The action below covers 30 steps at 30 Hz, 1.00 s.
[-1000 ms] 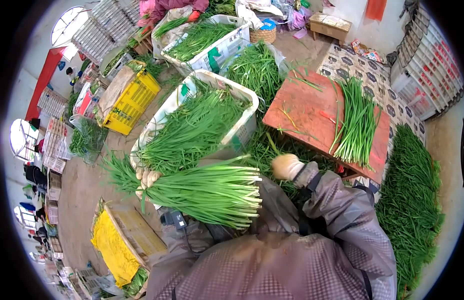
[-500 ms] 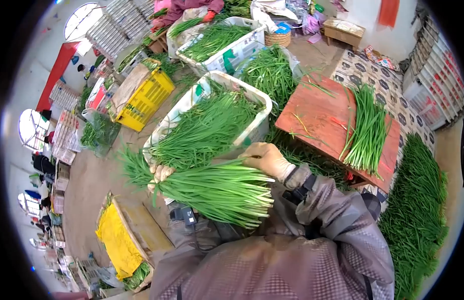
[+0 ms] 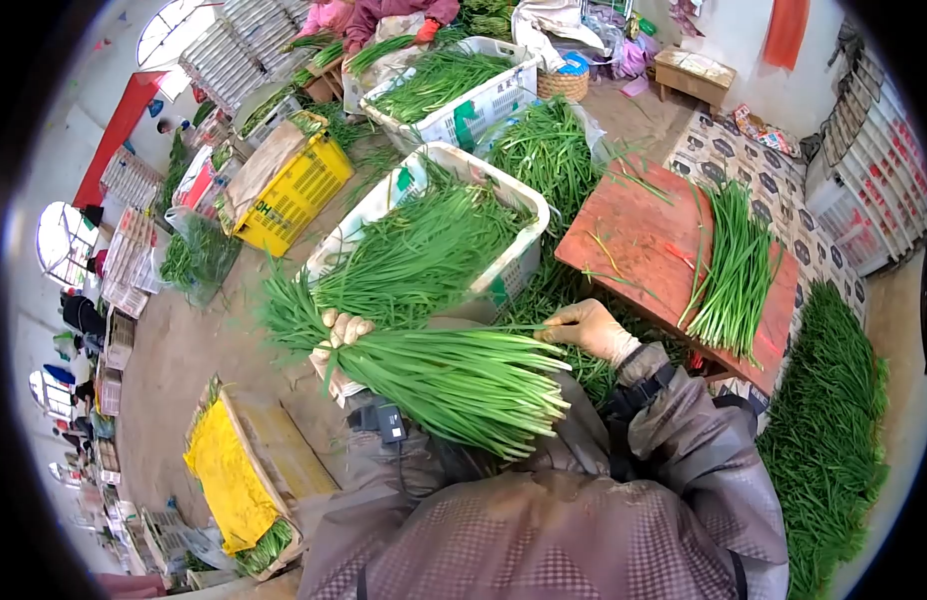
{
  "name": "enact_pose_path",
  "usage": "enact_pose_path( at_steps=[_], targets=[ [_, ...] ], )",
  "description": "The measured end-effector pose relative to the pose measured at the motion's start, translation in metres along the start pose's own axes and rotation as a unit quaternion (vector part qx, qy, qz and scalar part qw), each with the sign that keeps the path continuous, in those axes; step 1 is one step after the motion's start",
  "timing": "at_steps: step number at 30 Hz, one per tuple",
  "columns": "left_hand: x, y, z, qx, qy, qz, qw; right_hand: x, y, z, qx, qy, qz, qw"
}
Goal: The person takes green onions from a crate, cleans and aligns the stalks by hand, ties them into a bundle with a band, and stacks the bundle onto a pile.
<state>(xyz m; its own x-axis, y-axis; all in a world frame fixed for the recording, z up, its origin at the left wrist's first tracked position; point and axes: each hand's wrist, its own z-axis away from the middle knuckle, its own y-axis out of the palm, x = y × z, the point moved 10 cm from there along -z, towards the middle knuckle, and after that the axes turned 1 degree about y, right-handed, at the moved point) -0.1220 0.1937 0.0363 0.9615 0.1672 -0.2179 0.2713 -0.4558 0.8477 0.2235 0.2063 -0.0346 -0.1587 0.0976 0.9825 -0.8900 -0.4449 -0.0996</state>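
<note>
My left hand [image 3: 344, 330], in a pale glove, is closed round a large bunch of garlic chives [image 3: 444, 380] in front of my lap. The leaf tips fan out to the left, and the pale cut ends point right. My right hand [image 3: 594, 332], also gloved, is at the bunch's upper right edge. Its thumb and fingertips pinch the end of a thin chive stalk that sticks out from the bunch. Just beyond, a white crate [image 3: 529, 245] holds many loose chives, close to the bunch's leaves.
On my right, a red wooden board [image 3: 624, 235] bears another chive bunch [image 3: 734, 270]. A long chive heap [image 3: 829, 440] lies far right. A yellow crate [image 3: 294, 190] and a yellow cloth [image 3: 229, 475] are on the left. Another person's red-gloved hand [image 3: 428, 30] shows at the top.
My right hand has moved right and slightly down, drawing a stalk out past the bunch's edge. The bunch in my left hand has shifted a little to the right.
</note>
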Motion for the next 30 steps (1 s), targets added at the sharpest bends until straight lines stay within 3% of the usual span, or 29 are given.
enact_pose_path(
  at_steps=[2,3,4,6,7,8,9,11,12,13,14,15,17,19,20,22,23,25,27,30],
  targets=[
    [0.000,0.003,0.001,-0.010,-0.002,-0.016,1.000,-0.035,-0.024,0.006,-0.026,0.031,0.012,0.999],
    [-0.001,0.004,0.001,-0.005,-0.002,-0.007,1.000,-0.040,-0.038,0.011,-0.049,0.034,0.080,0.995],
    [-0.002,0.006,0.001,0.000,-0.002,0.001,1.000,-0.042,-0.052,0.021,-0.066,0.095,0.127,0.985],
    [-0.004,0.006,0.004,0.012,-0.002,0.011,1.000,-0.109,-0.079,0.024,-0.019,0.154,0.237,0.959],
    [-0.008,0.002,0.005,0.020,-0.003,0.012,1.000,-0.109,-0.080,0.035,0.054,0.235,0.432,0.869],
    [-0.010,0.001,0.005,0.029,-0.002,0.014,0.999,-0.149,-0.094,0.035,0.083,0.253,0.570,0.778],
    [-0.010,0.001,0.005,0.033,0.000,0.013,0.999,-0.132,-0.091,0.044,0.133,0.280,0.624,0.717],
    [-0.011,0.002,0.005,0.042,0.004,0.010,0.999,-0.093,-0.080,0.026,0.083,0.214,0.653,0.722],
    [-0.010,0.001,0.004,0.041,0.003,0.005,0.999,-0.069,-0.057,0.008,0.041,0.046,0.606,0.793],
    [-0.010,0.000,0.003,0.039,0.000,0.000,0.999,-0.002,-0.026,0.006,-0.009,-0.121,0.396,0.910],
    [-0.009,0.000,0.002,0.038,-0.003,-0.005,0.999,0.054,0.004,0.005,0.004,-0.199,0.271,0.942],
    [-0.005,0.003,0.001,0.030,-0.005,-0.010,0.999,0.087,0.031,0.003,0.016,-0.285,0.209,0.935],
    [0.000,0.015,-0.003,0.018,-0.005,-0.023,1.000,0.132,0.073,0.003,-0.007,-0.352,0.211,0.912],
    [-0.003,0.011,-0.002,0.013,-0.012,-0.027,0.999,0.127,0.090,-0.011,-0.011,-0.313,0.230,0.922],
    [-0.004,0.009,-0.003,0.021,-0.015,-0.025,0.999,0.116,0.086,-0.023,-0.021,-0.270,0.172,0.947],
    [-0.008,0.010,-0.001,0.024,-0.012,-0.020,0.999,0.098,0.071,-0.030,0.012,-0.119,-0.055,0.991],
    [-0.010,0.011,0.001,0.028,-0.009,-0.012,1.000,0.093,0.065,-0.025,0.046,-0.022,-0.197,0.979],
    [-0.011,0.013,0.001,0.036,-0.009,0.007,0.999,0.090,0.040,-0.008,0.049,0.037,-0.278,0.959],
    [-0.016,0.004,0.002,0.038,-0.011,0.007,0.999,0.070,0.010,0.008,0.059,0.079,-0.223,0.970],
    [-0.022,-0.004,0.005,0.022,-0.008,-0.007,1.000,0.022,-0.038,0.030,0.064,0.140,0.105,0.983]
  ],
)
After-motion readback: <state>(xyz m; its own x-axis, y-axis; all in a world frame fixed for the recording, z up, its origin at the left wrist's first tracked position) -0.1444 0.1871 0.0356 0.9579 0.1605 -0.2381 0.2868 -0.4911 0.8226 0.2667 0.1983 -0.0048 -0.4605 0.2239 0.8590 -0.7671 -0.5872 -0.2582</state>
